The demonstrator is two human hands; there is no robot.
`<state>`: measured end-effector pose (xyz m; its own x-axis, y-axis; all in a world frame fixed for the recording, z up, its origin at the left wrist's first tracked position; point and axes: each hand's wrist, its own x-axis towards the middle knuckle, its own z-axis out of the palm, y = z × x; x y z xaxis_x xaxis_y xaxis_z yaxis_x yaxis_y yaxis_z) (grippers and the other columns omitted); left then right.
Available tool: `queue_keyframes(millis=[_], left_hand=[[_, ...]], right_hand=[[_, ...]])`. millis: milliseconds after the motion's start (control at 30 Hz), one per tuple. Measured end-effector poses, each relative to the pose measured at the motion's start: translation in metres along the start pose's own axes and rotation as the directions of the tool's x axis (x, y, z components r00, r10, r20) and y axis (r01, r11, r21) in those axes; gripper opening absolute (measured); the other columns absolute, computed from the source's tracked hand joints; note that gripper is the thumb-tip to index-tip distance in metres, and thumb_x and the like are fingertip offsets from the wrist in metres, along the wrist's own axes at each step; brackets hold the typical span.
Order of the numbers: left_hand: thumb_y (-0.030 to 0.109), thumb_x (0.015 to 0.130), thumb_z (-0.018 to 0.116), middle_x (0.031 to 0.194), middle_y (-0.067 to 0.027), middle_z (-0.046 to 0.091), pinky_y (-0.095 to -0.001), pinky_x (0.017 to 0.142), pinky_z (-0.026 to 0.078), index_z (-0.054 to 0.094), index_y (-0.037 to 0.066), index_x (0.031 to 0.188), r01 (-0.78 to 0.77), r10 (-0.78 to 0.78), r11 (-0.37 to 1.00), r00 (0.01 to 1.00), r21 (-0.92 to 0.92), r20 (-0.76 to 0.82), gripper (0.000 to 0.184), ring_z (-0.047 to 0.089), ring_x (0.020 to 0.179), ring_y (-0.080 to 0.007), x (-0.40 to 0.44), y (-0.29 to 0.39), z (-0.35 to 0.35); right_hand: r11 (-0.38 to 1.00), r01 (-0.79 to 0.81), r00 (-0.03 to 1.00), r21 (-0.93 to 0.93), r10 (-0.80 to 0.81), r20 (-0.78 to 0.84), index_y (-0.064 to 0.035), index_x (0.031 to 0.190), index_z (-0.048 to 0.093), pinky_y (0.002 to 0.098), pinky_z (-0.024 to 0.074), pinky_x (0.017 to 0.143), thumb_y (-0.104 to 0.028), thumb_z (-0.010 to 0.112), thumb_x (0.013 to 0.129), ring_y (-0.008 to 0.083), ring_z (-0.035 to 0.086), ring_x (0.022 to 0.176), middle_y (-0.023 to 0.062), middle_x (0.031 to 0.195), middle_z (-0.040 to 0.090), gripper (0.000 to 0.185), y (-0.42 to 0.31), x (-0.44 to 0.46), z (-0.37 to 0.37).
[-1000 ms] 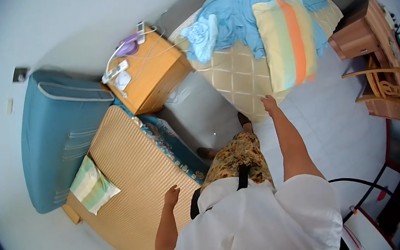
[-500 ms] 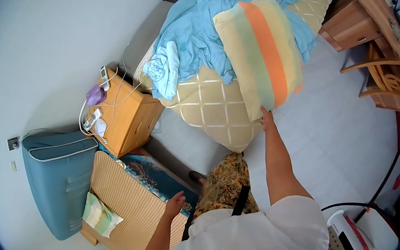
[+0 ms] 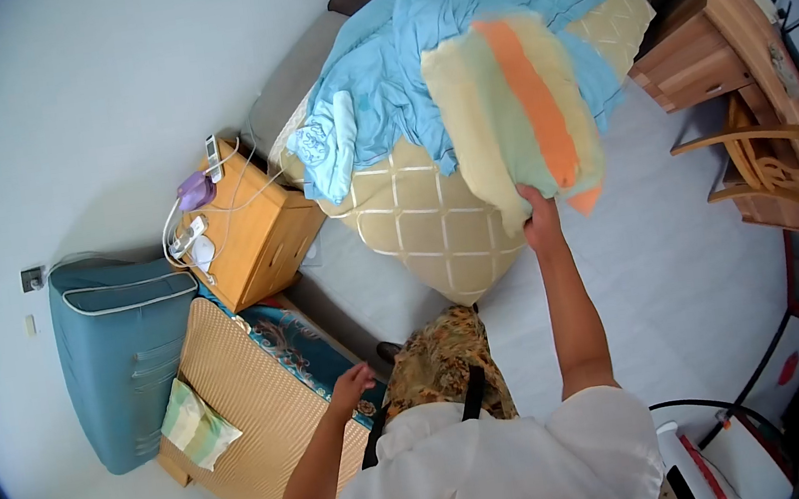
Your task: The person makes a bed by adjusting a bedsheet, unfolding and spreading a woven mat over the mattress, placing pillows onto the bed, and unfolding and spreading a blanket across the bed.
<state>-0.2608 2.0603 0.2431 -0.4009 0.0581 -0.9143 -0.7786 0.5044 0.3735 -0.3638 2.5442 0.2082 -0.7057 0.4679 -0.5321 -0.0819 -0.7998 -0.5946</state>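
Pillow [image 3: 518,113], blurred at its edges, partly hides the right hand [image 3: 541,216].

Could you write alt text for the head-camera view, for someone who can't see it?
A person's right hand grips the near edge of a striped pillow over a bed with a rumpled blue blanket. The empty left hand hovers near a woven mat; a wooden nightstand stands beyond.

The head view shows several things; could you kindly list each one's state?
Striped pillow: gripped at its near edge, blurred
Right hand: closed on that edge
Left hand: loosely open, nothing visibly held
Blue blanket: rumpled
Desk drawer: shut
Wooden chair: upright
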Motion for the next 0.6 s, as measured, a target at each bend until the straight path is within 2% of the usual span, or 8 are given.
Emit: queue_keyframes(millis=[67, 167, 267, 333, 367, 467, 567, 600], left_hand=[[0.041, 0.091, 0.044, 0.109, -0.0093, 0.059, -0.0277, 0.079, 0.044, 0.040, 0.003, 0.129, -0.035, 0.044, 0.989, 0.997, -0.141, 0.060, 0.054, 0.058, 0.092, -0.0157, -0.004, 0.036, 0.013], [0.058, 0.087, 0.038, 0.121, -0.0125, 0.052, -0.0352, 0.090, 0.039, 0.032, 0.004, 0.135, -0.046, 0.144, 0.926, 0.961, -0.375, 0.238, 0.072, 0.052, 0.107, -0.0214, -0.020, 0.097, 0.037], [0.070, 0.081, 0.032, 0.137, -0.0161, 0.036, -0.0422, 0.102, 0.028, 0.024, 0.006, 0.138, 0.133, 0.234, 0.754, 0.860, -0.643, 0.453, 0.086, 0.034, 0.126, -0.0272, -0.013, 0.108, 0.047], [0.066, 0.084, 0.030, 0.134, -0.0160, 0.039, -0.0427, 0.103, 0.028, 0.026, 0.006, 0.138, 0.239, 0.327, 0.558, 0.817, -0.795, 0.475, 0.080, 0.039, 0.123, -0.0282, -0.038, 0.118, 0.049], [0.064, 0.086, 0.030, 0.133, -0.0159, 0.041, -0.0429, 0.103, 0.028, 0.027, 0.007, 0.137, 0.286, 0.388, 0.443, 0.793, -0.849, 0.469, 0.077, 0.041, 0.122, -0.0287, -0.052, 0.117, 0.047], [0.056, 0.089, 0.032, 0.134, -0.0158, 0.040, -0.0442, 0.105, 0.025, 0.031, 0.006, 0.135, 0.111, 0.473, 0.292, 0.847, -0.950, 0.245, 0.069, 0.038, 0.123, -0.0299, -0.092, 0.077, 0.037], [0.042, 0.091, 0.037, 0.131, -0.0161, 0.043, -0.0449, 0.103, 0.029, 0.036, 0.003, 0.131, -0.025, 0.433, 0.133, 0.901, -0.991, 0.035, 0.055, 0.041, 0.121, -0.0306, -0.104, 0.014, 0.008], [0.026, 0.089, 0.038, 0.128, -0.0177, 0.047, -0.0459, 0.101, 0.033, 0.041, 0.001, 0.127, -0.028, 0.356, 0.067, 0.935, -0.997, -0.003, 0.045, 0.046, 0.117, -0.0319, -0.087, -0.014, -0.007]], right_hand=[[0.996, 0.007, 0.996, -0.092, 0.000, 0.085, -0.0027, 0.122, 0.043, 0.0365, 0.0471, 0.085, 0.001, 0.065, 0.070, 0.0231, 0.054, 0.102, 0.0082, 0.112, 0.054, 0.056, -0.034, -0.053, 0.045], [0.925, -0.001, 0.944, -0.379, 0.126, 0.305, -0.0032, 0.124, 0.042, 0.0354, 0.0455, 0.087, -0.003, 0.071, 0.066, 0.0206, 0.052, 0.105, 0.0071, 0.114, 0.053, 0.065, -0.059, -0.129, 0.085], [0.821, -0.040, 0.754, -0.570, 0.399, 0.522, -0.0035, 0.124, 0.042, 0.0335, 0.0427, 0.090, -0.010, 0.077, 0.062, 0.0185, 0.050, 0.108, 0.0070, 0.116, 0.052, 0.071, -0.049, -0.193, 0.108], [0.733, -0.016, 0.599, -0.681, 0.552, 0.580, -0.0038, 0.126, 0.042, 0.0332, 0.0405, 0.091, -0.013, 0.077, 0.063, 0.0179, 0.049, 0.108, 0.0067, 0.117, 0.052, 0.073, -0.034, -0.234, 0.122], [0.683, -0.003, 0.524, -0.730, 0.623, 0.581, -0.0038, 0.126, 0.042, 0.0333, 0.0393, 0.092, -0.014, 0.076, 0.063, 0.0175, 0.048, 0.109, 0.0068, 0.118, 0.051, 0.072, -0.026, -0.255, 0.129], [0.637, -0.051, 0.393, -0.769, 0.721, 0.571, -0.0039, 0.126, 0.042, 0.0335, 0.0375, 0.094, -0.015, 0.076, 0.064, 0.0182, 0.047, 0.110, 0.0071, 0.119, 0.051, 0.072, -0.002, -0.297, 0.148], [0.548, 0.012, 0.268, -0.836, 0.804, 0.531, -0.0040, 0.126, 0.042, 0.0339, 0.0369, 0.094, -0.017, 0.076, 0.064, 0.0190, 0.046, 0.111, 0.0076, 0.120, 0.050, 0.072, 0.033, -0.326, 0.160], [0.508, 0.083, 0.241, -0.858, 0.825, 0.511, -0.0040, 0.126, 0.042, 0.0342, 0.0368, 0.095, -0.018, 0.076, 0.064, 0.0192, 0.046, 0.111, 0.0077, 0.120, 0.050, 0.073, 0.044, -0.341, 0.173]])
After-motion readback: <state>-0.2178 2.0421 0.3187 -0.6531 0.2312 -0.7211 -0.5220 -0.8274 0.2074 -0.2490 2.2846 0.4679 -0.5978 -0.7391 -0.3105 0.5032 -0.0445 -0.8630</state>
